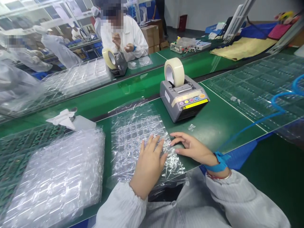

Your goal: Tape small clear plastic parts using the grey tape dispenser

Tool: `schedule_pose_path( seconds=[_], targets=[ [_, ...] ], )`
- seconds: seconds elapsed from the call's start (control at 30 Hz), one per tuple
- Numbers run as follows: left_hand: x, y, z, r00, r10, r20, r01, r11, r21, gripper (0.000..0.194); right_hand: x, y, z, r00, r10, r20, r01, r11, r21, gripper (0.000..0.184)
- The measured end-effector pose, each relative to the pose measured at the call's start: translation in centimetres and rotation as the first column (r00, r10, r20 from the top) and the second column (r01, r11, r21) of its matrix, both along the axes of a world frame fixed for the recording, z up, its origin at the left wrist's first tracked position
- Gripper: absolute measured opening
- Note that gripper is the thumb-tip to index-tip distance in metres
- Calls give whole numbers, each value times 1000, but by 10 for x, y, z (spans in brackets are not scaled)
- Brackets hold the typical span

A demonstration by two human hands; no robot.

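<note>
Smoothing the bagged tray [140, 133], mid-frame, is prob. your step: L hand [149, 158] flat on it, fingers slightly spread, gripping nothing; R hand [190, 145] loosely curled by its R edge, no hold visible. Next likely needs that edge tucked.

I can't make out a single word or number from here; what markings I can see are on the grey electric tape dispenser [177, 98] on the green counter [219, 122]. Along its front edge runs a bright yellow warning strip [196, 104], with a small warning triangle [184, 108] at its left end and a line of dark print too tiny to read. Just above sits a row of coloured buttons [191, 100], violet, yellow, pinkish red, blue and a wider orange one, each with a mark too small to decipher. A white label [167, 97] is stuck on the dispenser's side, its lettering too blurred to tell.
</note>
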State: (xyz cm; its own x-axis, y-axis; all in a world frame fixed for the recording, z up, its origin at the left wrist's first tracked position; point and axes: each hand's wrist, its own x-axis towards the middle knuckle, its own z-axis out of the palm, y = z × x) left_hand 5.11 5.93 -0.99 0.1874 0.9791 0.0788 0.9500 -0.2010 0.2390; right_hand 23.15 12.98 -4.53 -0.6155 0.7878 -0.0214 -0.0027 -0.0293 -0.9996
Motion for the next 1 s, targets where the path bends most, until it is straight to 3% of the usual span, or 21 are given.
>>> schedule_pose_path(
  seconds=[0.17, 0.43, 0.63, 0.8, 1.0],
  targets=[
    [-4, 1, -5, 999, -1, -33, 0, 1000, -20, 34, -1, 0, 1, 1000, -19, 5, 19, 1000, -8, 46],
    [-7, 3, -7, 1000, -3, -23, 5, 998, 66, 29, -3, -1, -1, 995, -73, 65, 71, 997, 23, 39],
    [-7, 2, -9, 999, -27, -36, 32, 985, 171, 24, -8, -3, 1, 951, -208, 228, 176, 972, 154, 27],
    [-6, 1, -9, 997, -46, -57, 58, 971, 233, 22, -13, -4, 2, 952, -238, 191, 222, 970, 102, 37],
    [-7, 1, -8, 998, -33, -58, 46, 968, 245, 22, -15, -4, 4, 959, -217, 182, 195, 972, 129, 9]
  ],
)
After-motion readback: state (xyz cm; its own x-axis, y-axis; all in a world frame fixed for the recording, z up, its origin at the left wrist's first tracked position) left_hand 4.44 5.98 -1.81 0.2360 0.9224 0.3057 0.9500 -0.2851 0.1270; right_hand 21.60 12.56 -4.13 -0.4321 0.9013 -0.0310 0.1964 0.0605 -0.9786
